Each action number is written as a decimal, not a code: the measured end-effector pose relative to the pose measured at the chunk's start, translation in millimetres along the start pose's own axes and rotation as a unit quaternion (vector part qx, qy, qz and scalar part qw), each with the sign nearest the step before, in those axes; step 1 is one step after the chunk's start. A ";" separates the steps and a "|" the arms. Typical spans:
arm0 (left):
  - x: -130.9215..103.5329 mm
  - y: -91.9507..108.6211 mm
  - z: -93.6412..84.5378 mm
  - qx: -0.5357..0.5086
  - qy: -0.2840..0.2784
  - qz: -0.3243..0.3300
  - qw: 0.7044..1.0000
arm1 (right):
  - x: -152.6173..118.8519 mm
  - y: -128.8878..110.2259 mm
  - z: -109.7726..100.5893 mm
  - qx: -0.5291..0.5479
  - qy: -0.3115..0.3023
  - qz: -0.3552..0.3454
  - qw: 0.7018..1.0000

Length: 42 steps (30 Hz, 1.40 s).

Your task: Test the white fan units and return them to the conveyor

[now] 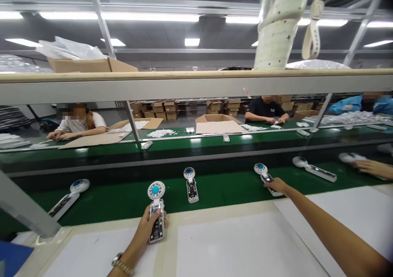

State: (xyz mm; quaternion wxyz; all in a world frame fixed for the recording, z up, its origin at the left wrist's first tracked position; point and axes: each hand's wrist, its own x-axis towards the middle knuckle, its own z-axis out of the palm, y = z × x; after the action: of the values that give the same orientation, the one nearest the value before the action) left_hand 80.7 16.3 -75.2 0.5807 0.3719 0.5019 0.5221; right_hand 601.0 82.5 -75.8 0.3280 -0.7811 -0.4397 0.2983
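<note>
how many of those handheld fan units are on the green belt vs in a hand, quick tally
Lying untouched on the green belt: 3 (far-left unit, middle unit, right unit)
Held in the left hand: 1
Under the right hand: 1
Total: 5; another at the far right is blurred.

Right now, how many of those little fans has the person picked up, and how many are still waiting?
One fan is in the left hand, at the belt's near edge. The right hand touches a second fan lying on it. Three more lie untouched: far left, middle and right.
</note>
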 end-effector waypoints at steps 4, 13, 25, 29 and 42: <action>1.3 -5.0 -2.4 -0.035 -0.044 -0.048 0.997 | -42.0 -32.9 48.8 0.113 -0.156 -0.018 0.981; -3.4 -17.4 -5.9 -0.047 -0.106 -0.022 0.993 | -166.8 -92.0 192.9 0.502 -0.318 0.062 0.802; -4.4 -15.1 -8.3 -0.045 -0.148 -0.009 0.988 | -191.2 -97.4 209.7 0.540 -0.343 0.033 0.768; -3.4 -17.6 -10.8 -0.042 -0.160 -0.009 0.986 | -191.2 -95.2 208.8 0.542 -0.356 0.009 0.761; -5.7 -14.1 -9.5 -0.043 -0.174 -0.010 0.984 | -191.3 -94.4 207.5 0.518 -0.361 -0.024 0.775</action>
State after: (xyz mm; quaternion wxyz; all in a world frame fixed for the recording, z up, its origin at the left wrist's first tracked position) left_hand 75.1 7.3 -89.7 0.6800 0.4261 0.3740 0.4649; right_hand 314.8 3.2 -94.6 0.5072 -0.3175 -0.3240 0.7328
